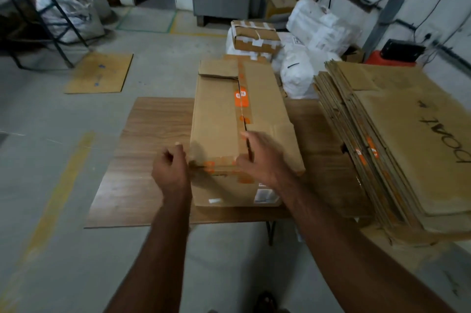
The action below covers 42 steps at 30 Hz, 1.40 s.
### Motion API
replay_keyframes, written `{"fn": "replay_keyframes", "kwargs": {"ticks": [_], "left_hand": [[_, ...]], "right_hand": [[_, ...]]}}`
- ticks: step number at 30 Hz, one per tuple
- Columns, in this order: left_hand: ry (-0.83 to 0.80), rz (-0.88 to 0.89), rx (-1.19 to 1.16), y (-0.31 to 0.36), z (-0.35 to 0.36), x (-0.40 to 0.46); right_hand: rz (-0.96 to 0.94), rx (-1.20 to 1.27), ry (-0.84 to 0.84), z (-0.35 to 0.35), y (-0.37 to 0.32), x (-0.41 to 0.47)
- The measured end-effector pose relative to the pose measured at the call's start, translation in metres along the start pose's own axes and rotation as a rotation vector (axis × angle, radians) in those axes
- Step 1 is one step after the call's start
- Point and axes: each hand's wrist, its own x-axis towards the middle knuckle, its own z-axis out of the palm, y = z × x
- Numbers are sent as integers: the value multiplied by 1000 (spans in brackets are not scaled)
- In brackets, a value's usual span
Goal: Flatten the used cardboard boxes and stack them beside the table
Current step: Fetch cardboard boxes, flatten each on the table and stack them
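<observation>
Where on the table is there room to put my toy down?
The bare wood of the table left of the box is free, out to its left edge. A narrower strip lies between the box and the pile of flat cardboard. The right side is crowded, and both hands, left hand and right hand, are at the box's near end.

Black handwritten word "boat", seen upside down, stood on the top sheet of the tall stack of flattened brown cardboard boxes [397, 139], orange tape logo [241, 98] and white shipping label [265, 195] on the long brown cardboard box [216, 121] were too blurred to read
</observation>
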Motion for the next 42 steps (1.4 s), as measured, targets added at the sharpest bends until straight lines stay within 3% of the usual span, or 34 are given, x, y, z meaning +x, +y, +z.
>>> {"fn": "replay_keyframes", "kwargs": {"ticks": [4, 7, 10, 16, 22, 25, 30, 35, 38, 42], "left_hand": [[-222, 196, 334, 36, 47, 38], [-339, 169, 616, 47, 85, 60], [-305, 120, 774, 50, 116, 71], [-172, -51, 777, 44, 153, 100], [-147, -48, 831, 60, 169, 122], [-247, 76, 875, 80, 176, 146], [-534, 489, 1228, 106, 202, 150], [-926, 619, 1372, 62, 204, 114], [-930, 706, 1300, 48, 186, 102], [-898, 782, 1222, 50, 149, 103]], "right_hand": [[174, 100, 152, -36, 20, 45], [281, 116, 155, -54, 42, 83], [364, 99, 135, -65, 63, 119], [564, 284, -40, -58, 96, 176], [533, 334, 25, -51, 87, 168], [515, 486, 31, -57, 66, 132], [645, 775, -76, -13, 18, 38], [673, 709, -80, 27, -12, 3], [694, 721, -72, 27, -18, -6], [654, 547, -75, 15, -21, -11]]}}
